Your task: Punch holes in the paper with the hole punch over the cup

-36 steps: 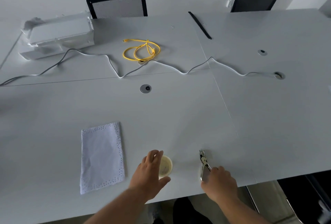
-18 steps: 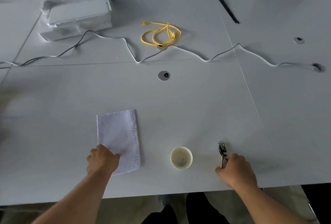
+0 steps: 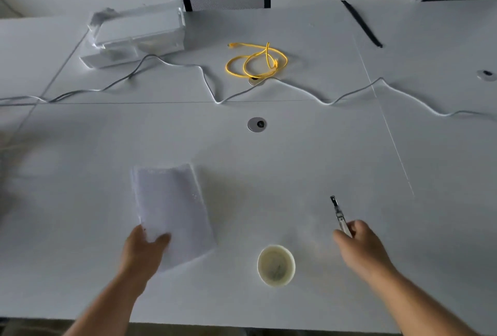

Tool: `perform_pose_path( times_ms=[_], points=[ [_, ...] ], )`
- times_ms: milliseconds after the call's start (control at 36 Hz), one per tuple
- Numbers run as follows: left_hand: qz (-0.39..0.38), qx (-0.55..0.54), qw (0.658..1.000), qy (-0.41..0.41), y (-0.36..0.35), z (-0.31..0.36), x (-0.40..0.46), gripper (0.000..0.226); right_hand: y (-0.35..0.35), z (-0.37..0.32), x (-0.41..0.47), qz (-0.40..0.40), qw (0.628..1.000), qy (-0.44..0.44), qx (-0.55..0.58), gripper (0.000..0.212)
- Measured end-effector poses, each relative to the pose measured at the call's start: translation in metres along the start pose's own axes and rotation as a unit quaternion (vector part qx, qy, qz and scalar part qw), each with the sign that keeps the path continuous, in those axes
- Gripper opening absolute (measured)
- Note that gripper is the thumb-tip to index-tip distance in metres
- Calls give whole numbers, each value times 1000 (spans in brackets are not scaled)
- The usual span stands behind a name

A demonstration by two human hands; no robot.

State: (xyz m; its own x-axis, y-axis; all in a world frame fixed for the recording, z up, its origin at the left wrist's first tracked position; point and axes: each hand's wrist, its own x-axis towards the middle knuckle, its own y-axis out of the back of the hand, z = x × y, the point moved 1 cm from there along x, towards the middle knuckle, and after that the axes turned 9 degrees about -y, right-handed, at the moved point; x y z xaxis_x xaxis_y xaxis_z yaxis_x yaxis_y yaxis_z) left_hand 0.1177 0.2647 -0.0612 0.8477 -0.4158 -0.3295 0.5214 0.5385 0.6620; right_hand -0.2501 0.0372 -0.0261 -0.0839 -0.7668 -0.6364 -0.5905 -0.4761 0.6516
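1. Left hand [image 3: 145, 248] pinches the paper [image 3: 172, 212] at its near corner, ready to lift.
2. Right hand [image 3: 360, 247] clenches the hole punch [image 3: 338, 213], nose toward twelve o'clock.
3. Cup [image 3: 276, 265] waits between them, catching chads.

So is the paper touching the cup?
Apart. The head view shows bare white table between the paper's right edge and the cup. The left hand holds the paper's near corner.
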Motion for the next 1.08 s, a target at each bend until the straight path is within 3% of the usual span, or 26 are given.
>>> perform_pose_path(
  times_ms=[83,167,333,389,444,528,611,694,806,861,917,972,1028,1083],
  points=[
    [30,-112,991,-71,7,26,-8,29,-1,-23,-1,-42,997,57,44,7],
    [17,-177,972,-155,13,67,-16,23,-1,-57,-9,-119,980,110,118,10],
    [-77,-227,911,-335,-6,141,-24,43,5,-147,-18,-221,909,258,240,21],
    [-89,-231,889,-386,-21,153,-28,42,8,-164,-23,-255,883,298,258,9],
    [-98,-249,866,-421,-32,161,-33,39,11,-173,-28,-256,868,334,263,7],
    [-99,-243,843,-470,-46,158,-46,38,15,-165,-34,-181,864,378,278,20],
    [-121,-242,827,-493,-49,148,-67,39,19,-138,-47,-137,856,395,304,33],
    [-156,-315,806,-476,-41,136,-89,43,17,-103,-67,-119,835,403,355,40],
    [-187,-548,713,-395,-36,105,-142,35,9,-47,-108,-87,793,392,459,29],
    [-210,-603,674,-371,-42,89,-182,35,4,-22,-133,-76,776,378,499,24],
    [-218,-610,676,-351,-59,78,-211,34,-3,-6,-149,-79,756,364,538,24],
    [-195,-574,709,-361,-69,70,-236,27,-7,10,-168,-85,745,358,556,24],
    [-152,-529,745,-376,-71,66,-254,22,-6,26,-182,-102,747,361,549,23],
    [-114,-516,760,-378,-66,64,-263,21,-1,43,-185,-117,761,363,525,19]
  ],
)
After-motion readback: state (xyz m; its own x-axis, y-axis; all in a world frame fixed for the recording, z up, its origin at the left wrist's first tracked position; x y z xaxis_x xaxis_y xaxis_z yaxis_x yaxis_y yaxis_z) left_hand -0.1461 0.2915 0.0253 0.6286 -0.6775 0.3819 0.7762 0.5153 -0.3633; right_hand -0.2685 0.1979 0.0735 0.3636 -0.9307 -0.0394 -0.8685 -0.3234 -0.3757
